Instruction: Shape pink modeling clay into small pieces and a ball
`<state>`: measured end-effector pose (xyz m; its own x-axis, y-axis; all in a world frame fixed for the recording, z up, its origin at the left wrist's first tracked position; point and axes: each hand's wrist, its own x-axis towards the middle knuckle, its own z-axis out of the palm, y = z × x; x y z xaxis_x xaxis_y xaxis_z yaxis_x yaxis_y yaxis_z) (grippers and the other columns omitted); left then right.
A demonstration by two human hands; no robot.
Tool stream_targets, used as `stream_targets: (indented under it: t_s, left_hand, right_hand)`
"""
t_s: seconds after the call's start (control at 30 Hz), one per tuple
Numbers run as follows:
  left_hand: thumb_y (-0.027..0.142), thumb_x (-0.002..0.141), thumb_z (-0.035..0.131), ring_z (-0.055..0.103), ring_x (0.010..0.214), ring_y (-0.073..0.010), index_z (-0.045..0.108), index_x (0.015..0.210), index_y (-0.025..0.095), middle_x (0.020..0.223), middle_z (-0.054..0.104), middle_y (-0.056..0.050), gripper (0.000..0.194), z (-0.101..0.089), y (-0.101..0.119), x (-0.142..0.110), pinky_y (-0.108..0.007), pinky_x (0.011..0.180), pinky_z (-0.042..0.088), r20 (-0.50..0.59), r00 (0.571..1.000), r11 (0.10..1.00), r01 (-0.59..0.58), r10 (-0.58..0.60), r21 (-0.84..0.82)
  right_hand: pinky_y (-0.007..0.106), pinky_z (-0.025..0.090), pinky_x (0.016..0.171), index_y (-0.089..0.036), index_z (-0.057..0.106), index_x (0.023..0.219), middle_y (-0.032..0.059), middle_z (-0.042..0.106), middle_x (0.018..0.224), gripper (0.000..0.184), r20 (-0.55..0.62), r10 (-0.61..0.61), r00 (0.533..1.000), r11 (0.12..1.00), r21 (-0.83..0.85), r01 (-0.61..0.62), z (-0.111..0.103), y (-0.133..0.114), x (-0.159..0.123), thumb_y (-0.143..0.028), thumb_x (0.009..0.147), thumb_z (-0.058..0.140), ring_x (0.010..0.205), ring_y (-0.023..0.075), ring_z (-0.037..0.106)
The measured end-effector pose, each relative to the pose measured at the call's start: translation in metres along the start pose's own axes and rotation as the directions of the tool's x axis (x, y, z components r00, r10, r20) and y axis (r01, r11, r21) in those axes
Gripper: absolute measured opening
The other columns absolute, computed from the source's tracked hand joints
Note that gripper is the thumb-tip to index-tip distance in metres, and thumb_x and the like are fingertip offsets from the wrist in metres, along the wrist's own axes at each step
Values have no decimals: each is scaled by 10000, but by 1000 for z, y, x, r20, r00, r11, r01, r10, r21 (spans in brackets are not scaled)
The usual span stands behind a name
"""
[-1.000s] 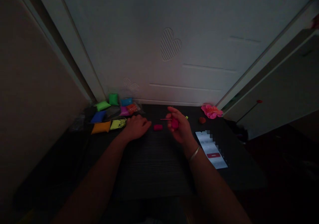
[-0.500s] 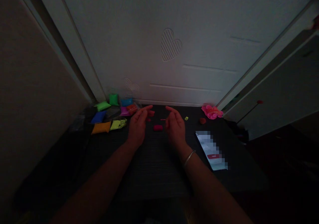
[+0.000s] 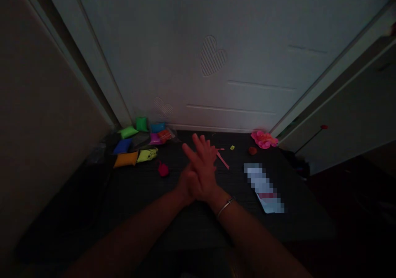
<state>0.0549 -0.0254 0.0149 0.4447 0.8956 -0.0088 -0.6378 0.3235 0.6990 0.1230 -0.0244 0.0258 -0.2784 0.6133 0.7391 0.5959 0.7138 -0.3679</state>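
Note:
My left hand (image 3: 185,184) and my right hand (image 3: 204,168) are pressed palm to palm above the middle of the dark table. The right hand's fingers are stretched out and spread, pointing away from me. Most of the left hand's fingers are covered by the right; what shows looks extended. Whatever may lie between the palms is hidden. Left of the hands sits a deep pink lump (image 3: 163,170) with a thin tail, resembling modelling clay. Just to their right lie thin light-pink strips (image 3: 222,160). A small yellow piece (image 3: 232,147) is farther right.
Several coloured packets, including an orange one (image 3: 126,159) and a blue one (image 3: 123,145), lie at the back left. On the right are a lit phone (image 3: 262,189), a small reddish-brown lump (image 3: 252,150) and a pink petalled object (image 3: 264,139). A white panel (image 3: 173,63) rises behind the table.
My hands were apart with fingers curled; they have come together, palms touching. The deep pink roll between them no longer shows. The pink lump and the pink strips are now uncovered.

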Motion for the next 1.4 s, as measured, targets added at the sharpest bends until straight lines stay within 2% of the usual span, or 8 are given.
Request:
stream_targets:
  t_s: [0.27,0.47,0.53,0.67,0.87,1.07,1.2,1.4]
  left_hand:
    - [405,852,298,331,1256,-186,432,1258,227,1287,484,-18,463,8,29,3,-340,1050,223,-56,993,980,-115,107,-163]
    - [487,846,220,327,1259,-194,411,1255,286,1360,397,-5,494,0,56,11,-396,1022,249,-83,948,912,-269,308,311]
    - [488,824,300,377,1221,-210,463,1209,252,1329,434,-27,480,-4,70,11,-381,996,289,-48,921,743,-279,386,609]
    - [525,723,468,553,964,-247,587,1010,215,1059,616,-54,439,-17,103,1,-371,827,409,-53,970,43,44,238,998]
    - [439,585,611,579,852,-281,572,1044,245,1011,609,-80,500,-51,104,-14,-352,671,418,-287,957,-509,231,-32,829]
    - [198,642,525,556,843,-246,623,906,205,953,583,-89,281,-63,86,3,-341,726,401,-92,993,-450,52,-69,892]
    - [133,673,496,500,941,-229,622,973,246,1015,598,-52,344,-64,77,12,-346,860,337,156,986,-232,-165,-58,959]
    - [227,621,643,455,988,-271,626,1036,308,1162,584,-12,424,-62,71,12,-434,964,233,121,993,100,-120,-3,988]
  right_hand:
    - [516,101,1064,-200,360,1305,68,259,1424,447,7,-12,1000,1000,-22,12,5,8,5,-332,887,269,1327,239,147]
    - [376,375,987,-201,529,1167,72,549,1208,332,-12,-59,998,942,330,60,10,5,2,-185,864,394,1189,180,431]
    - [322,501,809,-252,540,1144,36,638,1049,310,-62,175,983,864,488,-123,7,13,1,-221,853,437,927,146,604]
    - [156,363,335,-242,508,1153,-57,582,567,345,17,701,713,397,821,-410,-3,36,7,-337,822,491,397,55,482]
    - [130,174,301,-193,553,988,-128,320,394,273,172,783,598,24,952,-304,-16,47,18,-375,785,538,302,18,220]
    - [137,181,303,-193,542,964,-116,350,409,273,209,813,543,-29,947,-320,-15,53,15,-405,807,473,300,26,268]
    - [128,256,313,-204,505,1048,-80,514,505,293,251,821,512,-57,929,-365,-14,58,13,-284,766,522,366,45,431]
    - [117,335,343,-237,439,1149,-16,644,753,431,264,820,507,-29,905,-425,-13,57,13,-220,736,560,494,60,564]
